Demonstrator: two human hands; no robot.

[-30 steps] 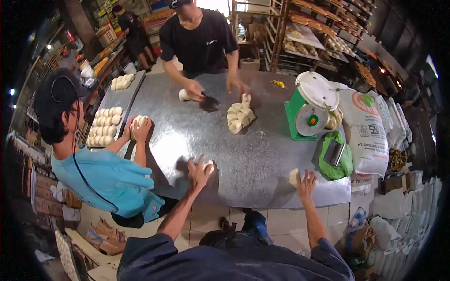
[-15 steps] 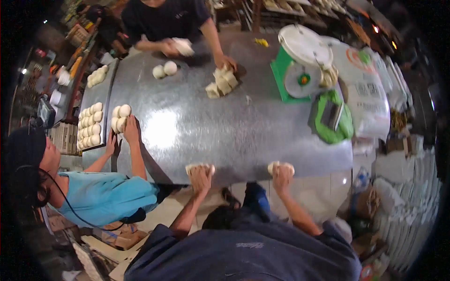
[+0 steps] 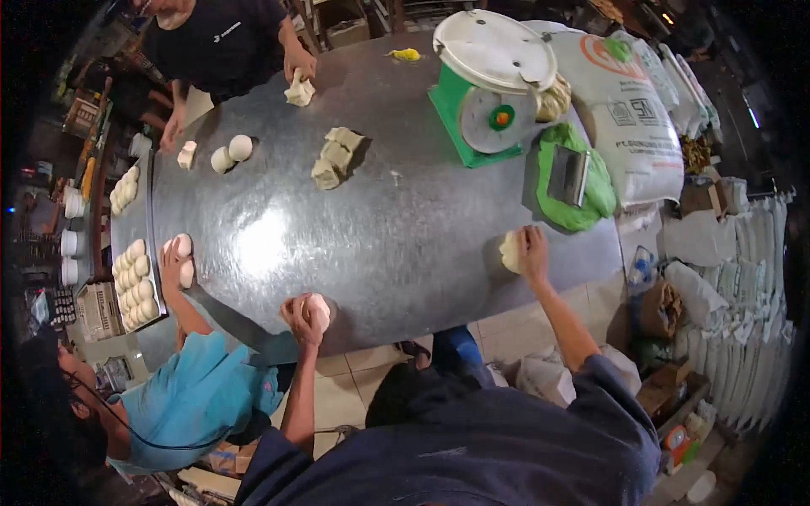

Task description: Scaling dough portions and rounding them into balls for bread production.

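Note:
My left hand (image 3: 299, 320) curls round a pale ball of dough (image 3: 319, 312) close to the near edge of the metal table (image 3: 405, 244). Further right, my right hand (image 3: 533, 253) has its fingers over another lump of dough (image 3: 510, 251), on the tabletop short of the green bag. The undersides of both lumps are hidden. Beyond my hands, in the middle of the table, several cut dough pieces (image 3: 336, 158) sit in a cluster. Two smooth dough balls (image 3: 231, 154) rest to the left of them.
A green dial scale (image 3: 489, 110) stands far right, beside a green plastic bag (image 3: 582, 190) with a metal scraper (image 3: 569, 177) and large white sacks (image 3: 637, 126). A co-worker in blue (image 3: 198, 379) handles dough by a tray of balls (image 3: 135, 282); another person (image 3: 215, 42) works across the table.
My hands have moved apart, the right one farther onto the table, each with its dough. The person opposite has shifted left and carries a dough piece away from the cluster. The view has shifted.

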